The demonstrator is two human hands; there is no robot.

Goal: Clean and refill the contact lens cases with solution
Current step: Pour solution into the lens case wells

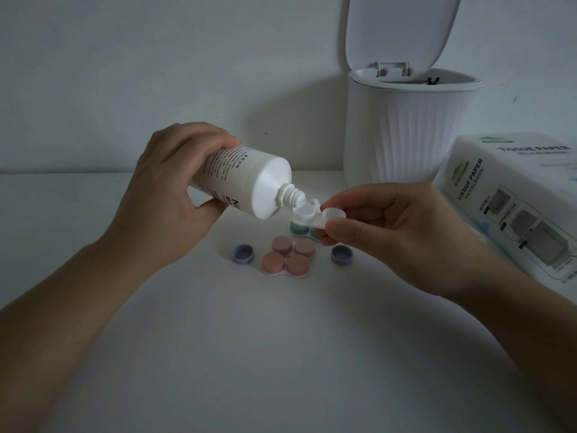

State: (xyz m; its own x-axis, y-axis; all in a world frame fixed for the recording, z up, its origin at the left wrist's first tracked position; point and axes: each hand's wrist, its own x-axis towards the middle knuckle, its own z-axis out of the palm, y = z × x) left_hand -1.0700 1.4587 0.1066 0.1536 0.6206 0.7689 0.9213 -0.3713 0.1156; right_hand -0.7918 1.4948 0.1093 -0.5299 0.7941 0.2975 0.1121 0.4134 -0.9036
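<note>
The left hand (168,195) wraps its fingers and thumb round the solution bottle (246,182), held above the table (218,354). The bottle's long axis runs from ten o'clock down to four o'clock, its uncapped threaded nozzle (292,195) pointing toward four o'clock, right over the near well of the white lens case (315,215). The right hand (396,226) pinches that case at its three o'clock end, long axis roughly nine to three. Beneath lie two purple caps (243,253), pink cases (288,254) and a green case (301,229). At one o'clock stands an open bin (406,132); at three o'clock a tissue box (515,198).
</note>
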